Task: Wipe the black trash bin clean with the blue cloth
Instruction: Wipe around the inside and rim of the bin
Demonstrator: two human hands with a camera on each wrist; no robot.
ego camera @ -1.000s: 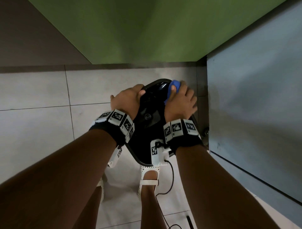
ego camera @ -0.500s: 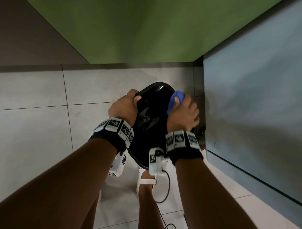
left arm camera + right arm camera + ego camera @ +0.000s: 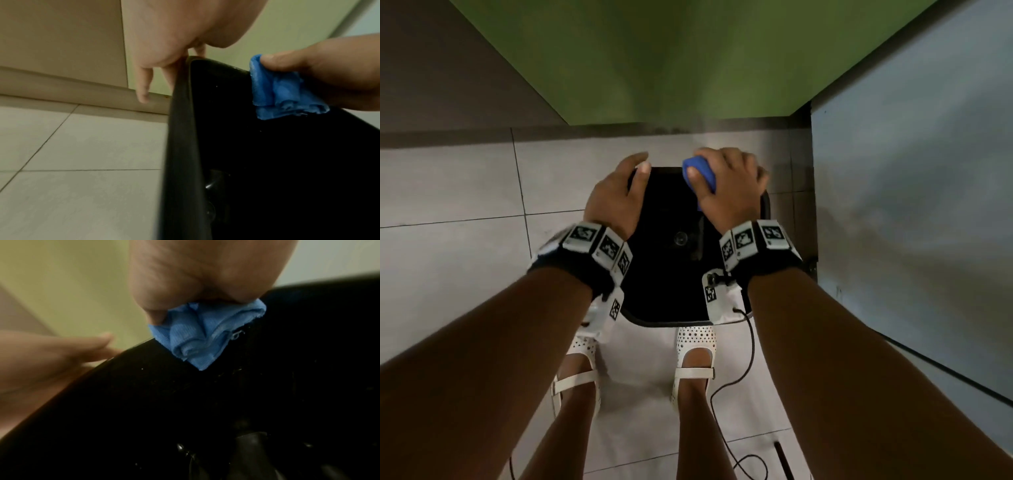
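Observation:
The black trash bin [image 3: 664,212] stands on the floor just beyond my feet, its opening facing up at me. My right hand [image 3: 726,185] grips the bunched blue cloth [image 3: 700,173] and presses it on the far rim, right of the middle. In the right wrist view the cloth [image 3: 197,340] hangs over the rim onto the bin's dark inner wall [image 3: 185,402]. My left hand [image 3: 616,195] rests on the far left corner of the rim. Its fingers [image 3: 144,84] hang straight down outside the bin [image 3: 267,162], a short way from the cloth [image 3: 281,95].
A green wall [image 3: 671,61] rises just behind the bin and a grey-blue panel [image 3: 911,171] closes in on the right. Pale floor tiles [image 3: 448,257] spread to the left. My white sandals [image 3: 697,342] stand at the bin's near edge, with a black cable [image 3: 750,342] trailing on the floor.
The bin has turned from slanted to square in front of me. Both hands have slid along to the far rim, the right one taking the cloth with it.

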